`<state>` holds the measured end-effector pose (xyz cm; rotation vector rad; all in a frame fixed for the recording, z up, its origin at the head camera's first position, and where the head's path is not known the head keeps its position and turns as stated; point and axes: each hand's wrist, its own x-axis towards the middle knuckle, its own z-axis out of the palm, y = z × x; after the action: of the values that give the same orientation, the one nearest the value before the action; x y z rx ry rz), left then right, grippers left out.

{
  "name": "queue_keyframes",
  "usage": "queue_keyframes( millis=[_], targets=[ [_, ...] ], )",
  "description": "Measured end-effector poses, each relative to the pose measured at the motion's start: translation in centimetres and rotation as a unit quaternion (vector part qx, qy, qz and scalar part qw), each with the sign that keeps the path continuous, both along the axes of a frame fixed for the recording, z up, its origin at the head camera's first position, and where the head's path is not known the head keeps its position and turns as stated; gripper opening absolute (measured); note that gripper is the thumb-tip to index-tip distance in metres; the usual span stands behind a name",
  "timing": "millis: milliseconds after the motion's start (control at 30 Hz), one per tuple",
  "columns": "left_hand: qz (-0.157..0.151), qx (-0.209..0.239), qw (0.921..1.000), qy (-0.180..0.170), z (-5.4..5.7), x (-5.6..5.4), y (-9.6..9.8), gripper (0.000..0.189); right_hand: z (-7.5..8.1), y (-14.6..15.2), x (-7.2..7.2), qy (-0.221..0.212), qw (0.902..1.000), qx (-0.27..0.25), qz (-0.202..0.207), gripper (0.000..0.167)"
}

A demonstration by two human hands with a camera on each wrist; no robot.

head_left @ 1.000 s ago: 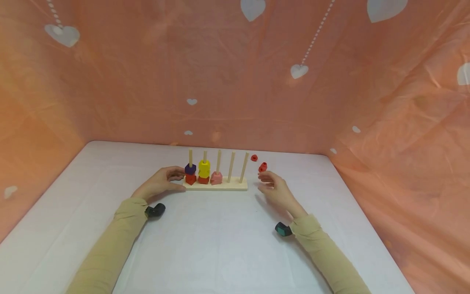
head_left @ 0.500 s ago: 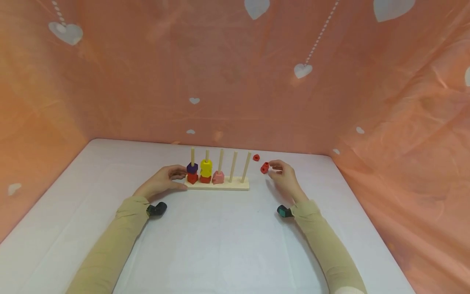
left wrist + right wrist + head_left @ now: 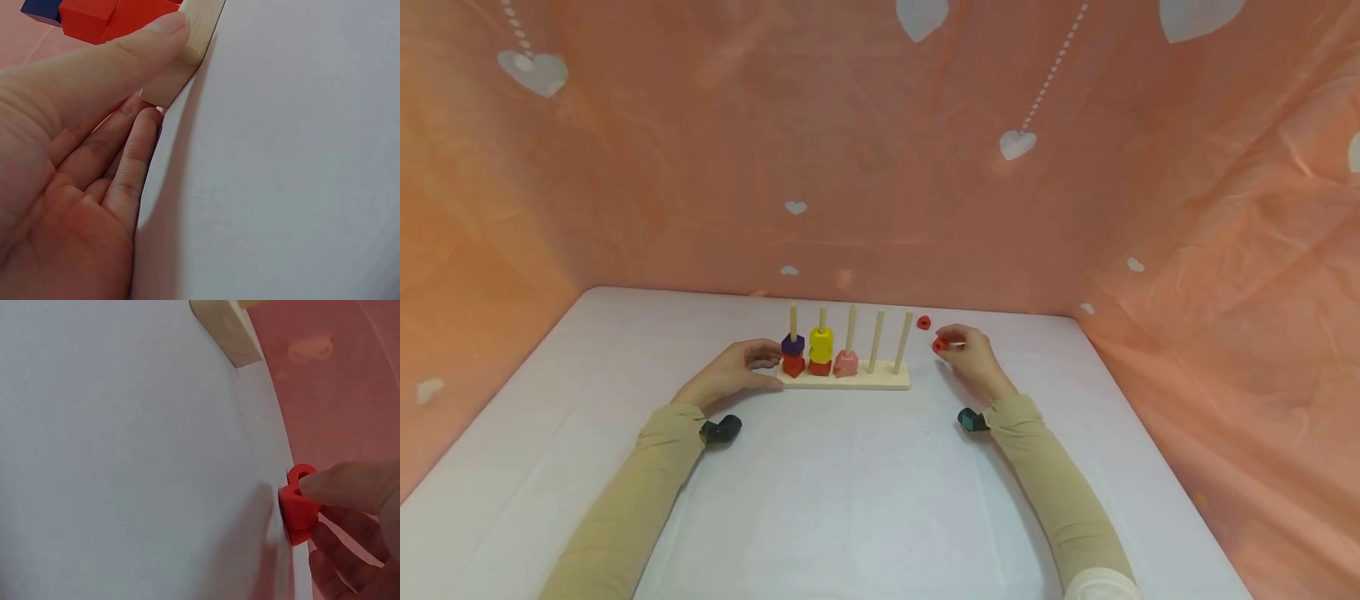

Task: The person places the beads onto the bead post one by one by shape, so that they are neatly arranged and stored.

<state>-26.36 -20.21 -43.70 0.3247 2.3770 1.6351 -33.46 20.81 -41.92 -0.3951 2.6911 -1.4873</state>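
A wooden peg stacker (image 3: 880, 381) stands on the white table with upright pegs along its base. Its leftmost peg bears a purple bead (image 3: 792, 344) above a red one; yellow beads (image 3: 822, 345) sit over red on the second, and pink (image 3: 847, 363) on the third. The two right pegs are bare. My left hand (image 3: 730, 372) holds the base's left end, thumb along its edge and fingers at its end face. To the right of the stacker, my right hand (image 3: 974, 358) pinches a lobed red bead (image 3: 299, 509) close over the table, fingers partly hidden behind it.
Another red bead (image 3: 923, 322) lies farther back, behind the right hand's bead. An orange cloth (image 3: 880, 183) with pale hearts hangs behind the table and along both sides. Black wrist cameras hang below both sleeves.
My right hand first moved outward past the red beads, then came back left and took hold of a red bead. The left hand has stayed at the stacker's end.
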Motion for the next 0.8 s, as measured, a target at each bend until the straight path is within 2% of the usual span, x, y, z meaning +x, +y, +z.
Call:
queue_keyframes(
  millis=[367,800],
  targets=[
    [0.0,-0.002,1.0,0.0,0.25,-0.13,0.15,0.068,-0.53,-0.27,-0.42,0.043,0.9982,0.04,-0.002,0.029],
    [0.0,-0.001,1.0,0.0,0.06,-0.06,-0.01,0.067,-0.71,-0.67,-0.19,0.022,0.9983,0.05,-0.021,0.028]
  ],
)
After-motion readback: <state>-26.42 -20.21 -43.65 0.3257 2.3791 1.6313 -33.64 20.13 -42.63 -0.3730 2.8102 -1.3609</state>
